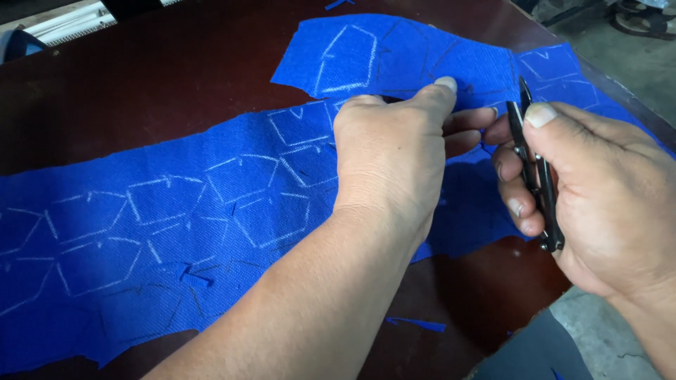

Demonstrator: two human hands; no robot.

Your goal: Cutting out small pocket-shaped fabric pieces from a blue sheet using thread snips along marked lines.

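Observation:
A long piece of blue fabric (176,225) marked with white chalk outlines lies across a dark brown table (141,77). My left hand (394,155) presses on the fabric near its upper right part, fingers pinching the cloth at a cut edge. My right hand (598,190) holds small black thread snips (535,176), blades pointing up and away toward the fabric beside my left fingertips.
A small blue scrap (415,324) lies on the table near the front edge. The table's right edge (535,309) drops to a grey concrete floor (605,42). A pale object (63,21) sits beyond the far left edge.

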